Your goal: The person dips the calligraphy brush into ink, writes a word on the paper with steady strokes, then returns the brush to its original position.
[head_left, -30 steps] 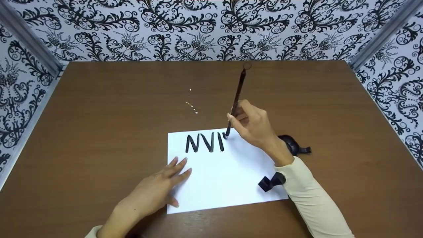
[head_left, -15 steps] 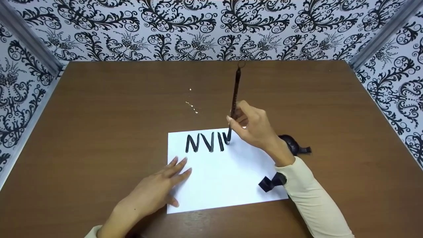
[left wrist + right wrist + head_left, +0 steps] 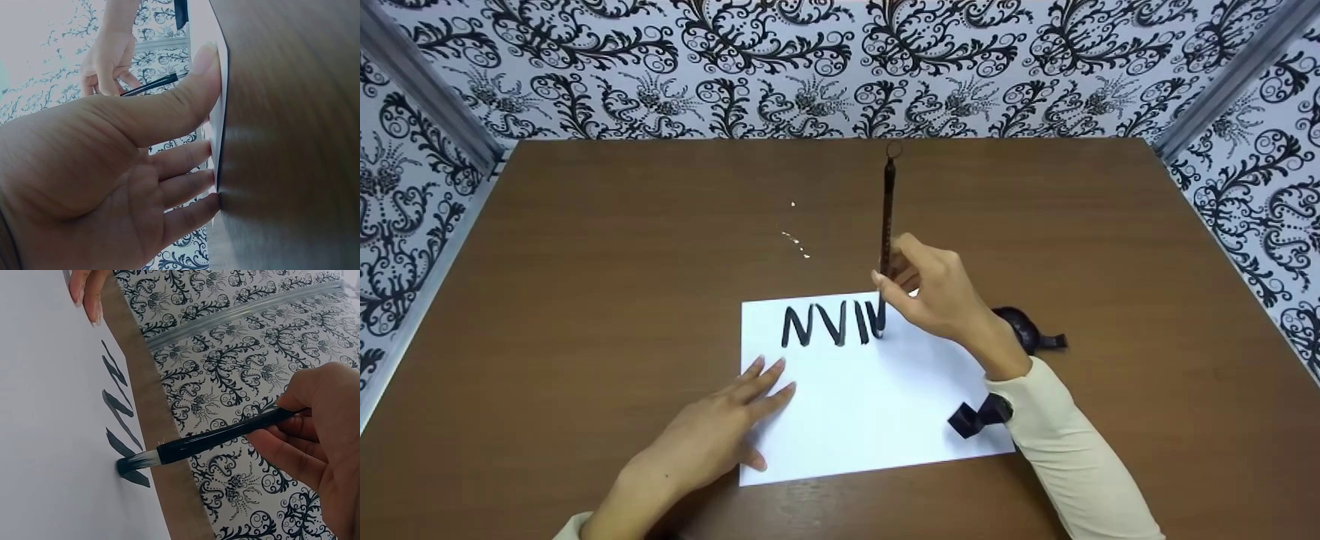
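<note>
My right hand (image 3: 934,289) pinches a dark calligraphy brush (image 3: 888,210) held nearly upright. In the right wrist view the brush's inked bristles (image 3: 132,463) press on a white sheet of paper (image 3: 50,410). Bold black zigzag strokes (image 3: 826,324) run along the top of the sheet. My left hand (image 3: 709,431) rests on the paper's left edge with its fingers spread. In the left wrist view its thumb and fingertips touch the sheet's edge.
A black round dish with a short handle (image 3: 1024,330) stands behind the right wrist, partly hidden. A black wrist device (image 3: 979,416) hangs over the sheet. Small pale flecks (image 3: 795,241) lie on the brown table (image 3: 585,262). Patterned panels (image 3: 810,67) surround it.
The brush tip has moved down the sheet, drawing a new black diagonal stroke right of the earlier ones. The brush has tilted more upright. The left hand has stayed still.
</note>
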